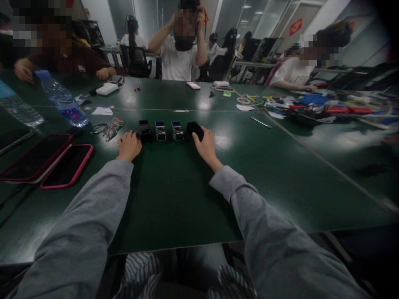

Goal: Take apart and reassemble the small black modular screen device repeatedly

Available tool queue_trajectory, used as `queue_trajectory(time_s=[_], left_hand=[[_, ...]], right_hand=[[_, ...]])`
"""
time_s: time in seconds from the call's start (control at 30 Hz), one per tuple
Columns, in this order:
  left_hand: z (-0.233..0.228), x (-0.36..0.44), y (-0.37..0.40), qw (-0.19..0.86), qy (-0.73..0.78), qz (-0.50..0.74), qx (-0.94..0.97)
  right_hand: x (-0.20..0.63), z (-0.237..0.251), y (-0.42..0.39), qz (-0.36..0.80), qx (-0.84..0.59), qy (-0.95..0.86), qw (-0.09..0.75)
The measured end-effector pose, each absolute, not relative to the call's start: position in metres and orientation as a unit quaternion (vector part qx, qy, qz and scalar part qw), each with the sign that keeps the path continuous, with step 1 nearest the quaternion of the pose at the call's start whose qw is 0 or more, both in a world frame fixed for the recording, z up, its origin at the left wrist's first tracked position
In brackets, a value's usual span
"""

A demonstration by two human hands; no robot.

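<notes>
On the green table, a row of small devices stands in front of me. My right hand (206, 146) is closed around a black box (193, 129) at the right end of the row, thumb on its near side. At the left end is a black-cased device (144, 130). Right beside it rests my left hand (129, 146), fingers bent and loosely apart, with nothing visible in them; whether the fingertips touch the case I cannot tell. Between the hands stand two bare circuit modules with small blue-topped screens, the left module (161, 131) and the right module (177, 131).
To the left lie eyeglasses (112, 128), a red-edged phone (67, 166), a larger tablet-like device (37, 158) and water bottles (64, 101). A wrench (261, 122) and a heap of cables (324, 106) are at right. Several people sit around and beyond the table.
</notes>
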State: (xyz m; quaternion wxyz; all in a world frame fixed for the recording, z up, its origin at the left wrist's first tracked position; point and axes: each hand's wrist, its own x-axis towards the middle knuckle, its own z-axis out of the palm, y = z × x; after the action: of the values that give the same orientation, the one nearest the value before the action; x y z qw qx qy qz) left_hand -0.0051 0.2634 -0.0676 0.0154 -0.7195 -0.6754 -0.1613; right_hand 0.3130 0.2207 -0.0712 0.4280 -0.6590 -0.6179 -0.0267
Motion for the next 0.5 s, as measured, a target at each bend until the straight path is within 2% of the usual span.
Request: queue_trajectory(time_s=[0.17, 0.3, 0.5], left_hand=[[-0.066, -0.004, 0.262, 0.013, -0.677, -0.164, -0.718], [-0.065, -0.004, 0.262, 0.009, -0.677, -0.161, -0.718], [-0.066, -0.005, 0.262, 0.02, -0.682, -0.153, -0.715]], right_hand=[[0.313, -0.068, 0.213, -0.026, -0.664, -0.637, 0.391], [0.307, -0.062, 0.191, -0.048, -0.66, -0.68, 0.315], [0.346, -0.057, 0.096, -0.035, -0.571, -0.788, 0.227]])
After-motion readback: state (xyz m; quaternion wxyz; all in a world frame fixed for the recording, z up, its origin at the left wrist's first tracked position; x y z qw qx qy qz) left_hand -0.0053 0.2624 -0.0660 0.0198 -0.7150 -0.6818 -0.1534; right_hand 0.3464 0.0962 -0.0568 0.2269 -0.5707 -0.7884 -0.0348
